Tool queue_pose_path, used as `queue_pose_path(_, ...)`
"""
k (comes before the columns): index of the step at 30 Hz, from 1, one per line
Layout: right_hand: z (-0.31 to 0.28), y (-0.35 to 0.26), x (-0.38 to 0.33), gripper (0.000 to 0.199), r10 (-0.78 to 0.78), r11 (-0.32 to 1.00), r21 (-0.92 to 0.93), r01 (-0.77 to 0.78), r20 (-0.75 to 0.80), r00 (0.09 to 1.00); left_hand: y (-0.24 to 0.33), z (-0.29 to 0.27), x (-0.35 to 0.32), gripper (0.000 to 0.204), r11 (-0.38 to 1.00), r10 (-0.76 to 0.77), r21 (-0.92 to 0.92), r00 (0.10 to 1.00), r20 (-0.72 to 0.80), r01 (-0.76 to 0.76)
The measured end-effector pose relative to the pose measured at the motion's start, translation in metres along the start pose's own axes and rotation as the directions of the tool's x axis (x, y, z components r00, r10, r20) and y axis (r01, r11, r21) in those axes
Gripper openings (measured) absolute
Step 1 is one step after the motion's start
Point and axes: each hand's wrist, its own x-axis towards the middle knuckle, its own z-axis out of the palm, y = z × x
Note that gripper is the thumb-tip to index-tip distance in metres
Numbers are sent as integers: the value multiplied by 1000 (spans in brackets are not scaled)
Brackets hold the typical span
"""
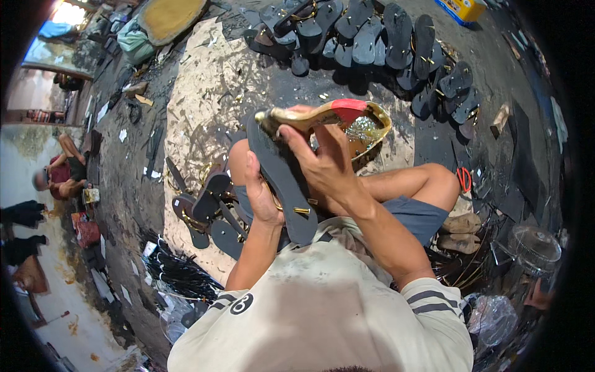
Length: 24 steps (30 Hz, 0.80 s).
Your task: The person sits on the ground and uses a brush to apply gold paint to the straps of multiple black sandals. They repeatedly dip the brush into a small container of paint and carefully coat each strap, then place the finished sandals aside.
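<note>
My left hand (265,199) grips a long black sandal sole (277,167) from its left side and holds it tilted in front of me. A gold-coloured fitting (302,211) sits near the sole's lower end. My right hand (326,162) is closed round a glue brush (304,116) with a yellowish, smeared shaft and a red section. The brush's tip meets the sole's upper end. Just beyond my right hand stands an open container (385,131) with shiny amber liquid in it. The brush's far end overlaps the container's rim.
Several black sandals (369,40) stand in rows at the far side; more lie by my left knee (215,192). Red-handled scissors (464,180) and a metal fan (534,247) are at the right. A bundle of black straps (180,273) lies near left. Another person (67,166) sits far left.
</note>
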Motion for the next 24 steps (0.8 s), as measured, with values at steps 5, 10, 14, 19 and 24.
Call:
queue_pose_path(5,-1,-2,-2,25,63,968,249,-45,-66,996,1,-11,15,53,999,33,-25,984,175,-29)
queue_pose_path(10,-25,-21,-11,25,292,774,490,-400,285,913,-2,7,14,48,995,-39,89,998,53,34)
queue_pose_path(14,-27,3,2,25,184,936,292,-197,74,980,-18,-25,15,59,986,-52,-154,997,54,60)
queue_pose_path(19,-18,-7,-8,22,210,847,484,-221,77,975,-16,-14,24,67,995,-58,-76,985,160,71)
queue_pose_path(24,-59,102,-8,25,542,824,47,-565,226,809,-19,-24,-20,74,971,-213,133,971,112,198)
